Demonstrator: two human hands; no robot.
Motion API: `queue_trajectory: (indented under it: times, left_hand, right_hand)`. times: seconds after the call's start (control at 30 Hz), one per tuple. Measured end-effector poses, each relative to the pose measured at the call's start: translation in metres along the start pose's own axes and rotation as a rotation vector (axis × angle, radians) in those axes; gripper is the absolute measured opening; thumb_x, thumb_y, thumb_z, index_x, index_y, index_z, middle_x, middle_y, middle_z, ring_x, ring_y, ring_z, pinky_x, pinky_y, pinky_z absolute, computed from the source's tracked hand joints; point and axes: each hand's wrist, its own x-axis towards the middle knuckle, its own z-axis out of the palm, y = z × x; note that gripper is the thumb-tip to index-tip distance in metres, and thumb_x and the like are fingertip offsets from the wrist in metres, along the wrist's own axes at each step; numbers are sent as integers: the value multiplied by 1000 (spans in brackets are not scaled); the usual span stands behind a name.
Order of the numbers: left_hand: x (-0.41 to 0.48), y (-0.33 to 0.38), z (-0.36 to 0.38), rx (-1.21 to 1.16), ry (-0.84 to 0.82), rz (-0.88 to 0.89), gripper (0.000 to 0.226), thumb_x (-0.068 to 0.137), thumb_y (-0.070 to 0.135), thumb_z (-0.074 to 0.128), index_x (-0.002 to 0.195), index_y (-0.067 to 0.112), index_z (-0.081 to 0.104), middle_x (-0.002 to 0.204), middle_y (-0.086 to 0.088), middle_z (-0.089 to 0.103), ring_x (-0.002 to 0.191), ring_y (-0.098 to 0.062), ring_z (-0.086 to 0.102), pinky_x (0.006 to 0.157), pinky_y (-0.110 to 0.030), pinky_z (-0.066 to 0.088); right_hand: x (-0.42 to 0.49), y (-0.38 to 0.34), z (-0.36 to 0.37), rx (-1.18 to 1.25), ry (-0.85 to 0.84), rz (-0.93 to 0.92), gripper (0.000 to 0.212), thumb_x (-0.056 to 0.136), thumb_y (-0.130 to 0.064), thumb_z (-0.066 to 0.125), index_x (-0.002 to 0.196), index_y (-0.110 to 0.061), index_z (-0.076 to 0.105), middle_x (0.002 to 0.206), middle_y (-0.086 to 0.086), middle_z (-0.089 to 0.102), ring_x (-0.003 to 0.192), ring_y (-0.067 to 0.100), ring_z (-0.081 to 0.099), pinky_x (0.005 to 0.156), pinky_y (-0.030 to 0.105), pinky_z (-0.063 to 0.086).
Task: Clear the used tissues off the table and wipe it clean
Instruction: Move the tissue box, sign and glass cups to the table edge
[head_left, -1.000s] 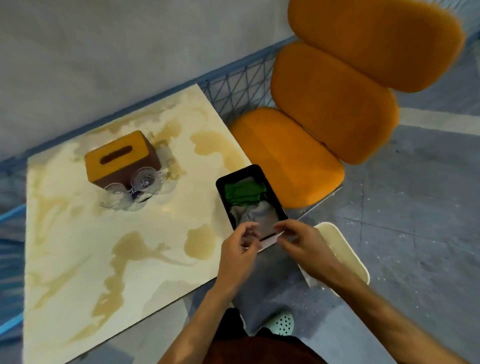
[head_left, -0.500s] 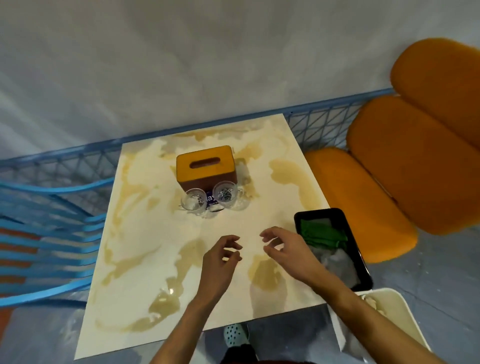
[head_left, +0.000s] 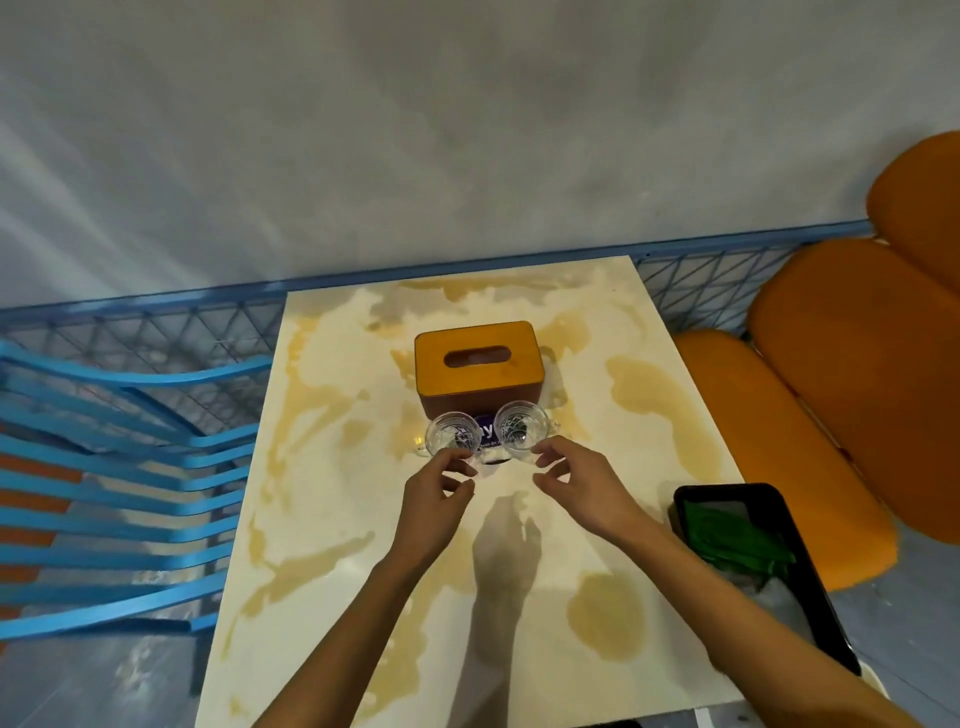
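The cream table (head_left: 322, 545) with yellow-brown marbling fills the middle of the head view. An orange-lidded tissue box (head_left: 478, 364) stands at its far centre, with two clear glass cups (head_left: 453, 432) (head_left: 521, 428) just in front of it. My left hand (head_left: 436, 493) hovers right before the left cup, fingers loosely curled, holding nothing. My right hand (head_left: 576, 483) is just before the right cup, fingers relaxed and empty. A black tray (head_left: 826, 613) at the table's right edge holds a green cloth (head_left: 727, 535) and a grey one. No loose tissues show on the table.
A blue slatted chair (head_left: 119, 514) stands left of the table. Orange cushioned seats (head_left: 841, 410) are on the right. A blue mesh fence (head_left: 156, 332) runs behind the table against a grey wall. A small purple label lies between the cups.
My view swung from the tray and bin to the table's centre. Both hands left the tray's edge and reached forward to just in front of the two glass cups.
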Motion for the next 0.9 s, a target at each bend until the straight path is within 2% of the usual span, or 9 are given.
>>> queue_trajectory:
  times: [0.17,0.23,0.33,0.5,0.6,0.73,0.8,0.9]
  left_hand:
    - [21,-4,-4,13,15,-14,34,85,5,62,114,22,62,98,5,68,82,-13,64,68,-19,49]
    - [28,-5,-5,24,23,-4,34,84,5,63,113,22,63,99,4,68,78,-8,63,67,-16,47]
    - [37,-6,-4,35,33,-11,34,84,5,63,114,20,63,100,2,68,78,-11,64,68,-16,47]
    - [57,0,-5,36,60,23,31,86,4,61,109,24,63,93,8,67,78,-9,62,63,-7,44]
    - [69,1,-6,35,73,24,30,85,3,62,107,24,63,93,10,66,79,-6,61,62,-6,43]
    - [89,0,-12,36,113,17,28,85,5,63,107,22,63,99,6,67,84,-11,63,65,-7,44]
    - [100,0,-14,27,140,2,30,85,6,64,109,24,62,101,6,67,84,-9,64,67,-8,45]
    - [121,-2,-19,34,177,-12,34,86,14,67,119,22,60,107,4,66,88,-8,63,74,-19,50]
  right_hand:
    - [22,-3,1,-41,-15,19,30,87,-14,66,117,-16,61,104,1,63,86,18,63,78,25,48]
    - [32,-3,0,-68,-26,18,31,87,-14,66,117,-16,61,103,1,64,85,18,63,77,25,47]
    - [44,-2,0,-92,-38,9,31,87,-15,67,117,-15,61,103,0,64,84,18,63,75,22,46]
    - [67,-4,-6,-72,-43,2,29,87,-15,66,116,-14,62,101,-1,63,84,17,62,73,22,46]
    - [80,-2,-10,-89,-46,-3,29,87,-16,67,116,-15,62,101,-1,63,84,15,62,70,20,47]
    - [100,1,-19,-70,-17,-11,28,87,-15,67,114,-14,61,103,-1,64,85,16,62,69,16,45]
    - [113,2,-24,-59,0,-5,29,88,-15,66,116,-14,60,105,1,64,86,16,62,72,20,47]
    - [138,3,-29,-27,30,30,37,88,-16,67,123,-13,56,109,5,60,89,19,60,78,27,47]
